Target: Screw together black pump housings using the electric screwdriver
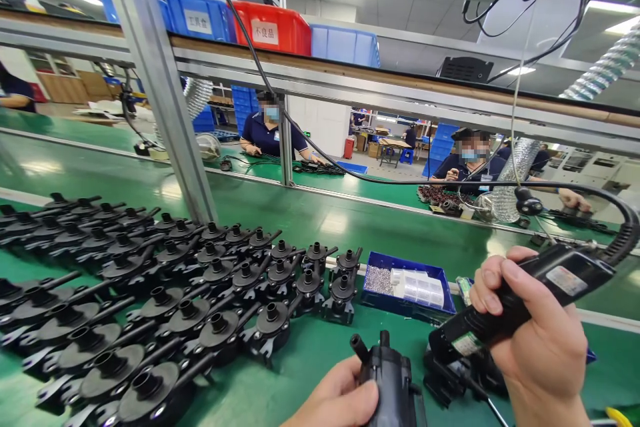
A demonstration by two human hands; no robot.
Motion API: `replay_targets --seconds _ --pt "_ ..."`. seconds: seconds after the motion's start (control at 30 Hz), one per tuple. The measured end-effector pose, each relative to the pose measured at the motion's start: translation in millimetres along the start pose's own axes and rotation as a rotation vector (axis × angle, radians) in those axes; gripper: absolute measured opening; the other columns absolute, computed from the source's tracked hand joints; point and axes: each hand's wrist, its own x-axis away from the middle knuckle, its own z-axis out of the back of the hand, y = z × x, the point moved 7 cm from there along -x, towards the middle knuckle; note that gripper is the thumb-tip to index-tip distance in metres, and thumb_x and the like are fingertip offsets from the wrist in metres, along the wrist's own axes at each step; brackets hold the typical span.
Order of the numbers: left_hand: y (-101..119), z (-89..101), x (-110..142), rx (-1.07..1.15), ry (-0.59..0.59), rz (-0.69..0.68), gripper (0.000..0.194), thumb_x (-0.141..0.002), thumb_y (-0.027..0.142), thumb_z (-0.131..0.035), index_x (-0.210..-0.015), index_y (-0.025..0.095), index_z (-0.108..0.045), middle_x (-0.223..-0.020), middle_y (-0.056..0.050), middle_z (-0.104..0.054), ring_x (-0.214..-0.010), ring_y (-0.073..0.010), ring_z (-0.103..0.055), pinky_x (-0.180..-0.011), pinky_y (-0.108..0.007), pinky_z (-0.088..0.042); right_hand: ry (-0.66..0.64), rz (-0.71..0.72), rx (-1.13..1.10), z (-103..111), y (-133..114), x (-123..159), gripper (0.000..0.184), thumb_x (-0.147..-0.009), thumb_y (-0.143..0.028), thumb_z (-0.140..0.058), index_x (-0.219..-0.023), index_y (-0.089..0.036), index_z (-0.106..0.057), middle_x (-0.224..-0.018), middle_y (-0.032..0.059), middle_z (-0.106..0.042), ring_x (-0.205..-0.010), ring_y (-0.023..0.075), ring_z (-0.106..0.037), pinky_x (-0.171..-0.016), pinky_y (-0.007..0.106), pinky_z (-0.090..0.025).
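Note:
In the head view, my right hand (540, 327) is wrapped round a black electric screwdriver (515, 300), tilted with its cord end up to the right. The tool's lower end points down to the left, over dark parts on the bench. At the bottom centre, my left hand (345, 397) grips a black plastic pump-like housing (390, 380) with two short pipe stubs on top. Its thumb presses on the housing's side. Behind the two hands stands a blue tray (405, 310) with small metal screws (379, 279) and clear-white rolls or packs.
Rows of similar black pump-like units (220, 330) cover the green bench at left. A metal post (165, 93) rises behind them. The tool's black cable (400, 181) arcs across the view. Bins, including a red bin (273, 27), sit on an overhead shelf. Co-workers sit across the line.

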Motion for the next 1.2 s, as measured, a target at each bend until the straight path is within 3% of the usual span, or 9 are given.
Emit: replay_targets --seconds 0.1,0.17,0.3,0.5,0.67,0.87,1.03,1.2 --pt "14 -2.6 0 -0.217 0.041 -0.095 0.066 -0.065 0.042 -0.100 -0.119 0.019 -0.071 -0.113 -0.008 -0.074 -0.103 -0.0257 -0.070 -0.093 -0.035 -0.050 -0.026 0.020 0.036 -1 4 0 0.027 -0.078 -0.028 -0.085 -0.094 -0.025 -0.063 -0.068 -0.0027 -0.060 -0.049 0.0103 -0.050 -0.048 0.022 -0.044" --pt "20 -3.3 0 -0.291 0.074 -0.132 0.068 -0.063 0.038 -0.101 -0.122 0.020 -0.070 -0.117 -0.007 -0.073 -0.109 -0.0268 -0.068 -0.098 -0.037 -0.050 -0.052 0.037 0.059 -3 6 0 0.026 -0.079 -0.028 -0.085 -0.094 -0.025 -0.064 -0.067 -0.0028 -0.061 -0.048 0.0107 -0.051 -0.048 0.022 -0.044" --pt "14 2.1 0 -0.130 0.116 -0.068 0.068 -0.070 0.042 -0.096 -0.127 0.017 -0.067 -0.120 -0.013 -0.073 -0.109 -0.0299 -0.069 -0.096 -0.041 -0.052 -0.094 0.062 0.090 -6 9 2 0.023 -0.082 -0.027 -0.083 -0.097 -0.025 -0.065 -0.067 -0.0021 -0.063 -0.047 0.0114 -0.053 -0.048 0.023 -0.045" --pt "4 5.5 -1 0.103 0.128 0.019 0.045 -0.076 0.039 -0.090 -0.108 0.013 -0.070 -0.103 -0.011 -0.076 -0.094 -0.0250 -0.074 -0.090 -0.039 -0.056 -0.077 0.063 0.113 -6 6 4 0.022 -0.081 -0.024 -0.082 -0.094 -0.025 -0.065 -0.067 -0.0023 -0.062 -0.047 0.0123 -0.052 -0.047 0.025 -0.044" --pt "5 1.8 -4 0.083 0.128 0.034 0.056 -0.072 0.049 -0.093 -0.111 0.013 -0.072 -0.103 -0.014 -0.077 -0.088 -0.0254 -0.075 -0.084 -0.044 -0.061 -0.095 0.054 0.125 -9 13 2 0.023 -0.080 -0.025 -0.083 -0.094 -0.024 -0.065 -0.066 -0.0019 -0.063 -0.047 0.0133 -0.053 -0.046 0.026 -0.044" --pt "1 0.4 -7 0.037 0.096 0.080 0.065 -0.075 0.066 -0.087 -0.107 0.012 -0.071 -0.097 -0.013 -0.074 -0.073 -0.0183 -0.069 -0.067 -0.033 -0.061 -0.096 -0.063 0.164 -9 68 -6 0.033 -0.077 -0.034 -0.090 -0.095 -0.024 -0.064 -0.064 -0.0031 -0.063 -0.051 0.0143 -0.056 -0.051 0.027 -0.047" --pt "-1 3.5 -4 -0.087 0.096 0.102 0.068 -0.065 0.055 -0.097 -0.114 0.015 -0.070 -0.095 -0.007 -0.069 -0.077 -0.0156 -0.065 -0.063 -0.024 -0.053 -0.095 -0.227 0.187 -3 123 -13 0.041 -0.074 -0.040 -0.093 -0.094 -0.022 -0.062 -0.064 -0.0041 -0.063 -0.053 0.0130 -0.056 -0.055 0.026 -0.048" --pt "5 4.6 0 -0.278 0.129 0.074 0.070 -0.066 0.055 -0.095 -0.116 0.015 -0.067 -0.089 -0.002 -0.065 -0.074 -0.0130 -0.060 -0.061 -0.021 -0.045 -0.092 -0.288 0.211 3 144 -18 0.044 -0.072 -0.042 -0.093 -0.093 -0.021 -0.061 -0.066 -0.0041 -0.064 -0.053 0.0127 -0.056 -0.054 0.026 -0.046"
